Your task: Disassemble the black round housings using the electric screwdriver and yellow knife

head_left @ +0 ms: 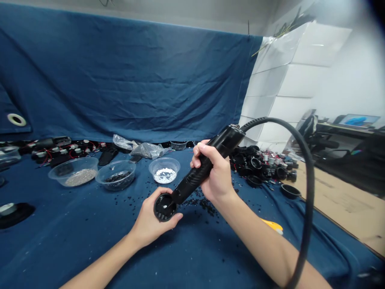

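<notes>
My right hand (214, 173) is wrapped round a black electric screwdriver (207, 163), held tilted with its tip down and to the left. A thick black cable (303, 168) loops from the tool's top over to the right and down past my forearm. The tip rests inside a small round black part (164, 207). My left hand (150, 220) grips that part from below and the side, just above the blue cloth.
Three clear plastic bowls stand behind: grey bits (74, 171), black bits (116, 175), white bits (164, 170). A pile of black round parts (261, 164) lies at the right. Small motors with red wires (60, 150) line the back left. A yellow object (272, 225) lies by my right forearm.
</notes>
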`<state>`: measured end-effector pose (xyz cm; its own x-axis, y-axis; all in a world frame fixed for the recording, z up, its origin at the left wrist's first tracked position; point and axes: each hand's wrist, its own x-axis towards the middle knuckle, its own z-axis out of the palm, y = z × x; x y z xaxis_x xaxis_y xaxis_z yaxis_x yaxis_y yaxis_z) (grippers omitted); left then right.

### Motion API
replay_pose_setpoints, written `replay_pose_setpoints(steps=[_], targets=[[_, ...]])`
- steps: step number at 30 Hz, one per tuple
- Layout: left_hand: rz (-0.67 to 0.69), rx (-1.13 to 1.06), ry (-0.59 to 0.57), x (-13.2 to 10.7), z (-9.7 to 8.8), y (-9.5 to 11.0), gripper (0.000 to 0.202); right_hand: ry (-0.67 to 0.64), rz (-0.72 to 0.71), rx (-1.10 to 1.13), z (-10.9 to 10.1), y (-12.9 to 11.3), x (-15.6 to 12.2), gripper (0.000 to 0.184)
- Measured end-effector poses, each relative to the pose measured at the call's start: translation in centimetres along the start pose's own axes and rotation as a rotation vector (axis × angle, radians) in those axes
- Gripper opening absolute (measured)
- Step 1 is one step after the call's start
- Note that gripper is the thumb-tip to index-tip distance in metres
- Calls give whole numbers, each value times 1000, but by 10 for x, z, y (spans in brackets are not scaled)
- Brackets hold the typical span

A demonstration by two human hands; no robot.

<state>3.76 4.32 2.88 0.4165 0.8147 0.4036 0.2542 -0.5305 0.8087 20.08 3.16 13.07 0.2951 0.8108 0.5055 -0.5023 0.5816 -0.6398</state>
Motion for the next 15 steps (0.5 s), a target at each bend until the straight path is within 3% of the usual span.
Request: replay_pose_setpoints(steps=[15], targets=[[-20, -66, -42, 1, 0, -4, 42, 13, 45, 0, -4, -1, 5, 23]])
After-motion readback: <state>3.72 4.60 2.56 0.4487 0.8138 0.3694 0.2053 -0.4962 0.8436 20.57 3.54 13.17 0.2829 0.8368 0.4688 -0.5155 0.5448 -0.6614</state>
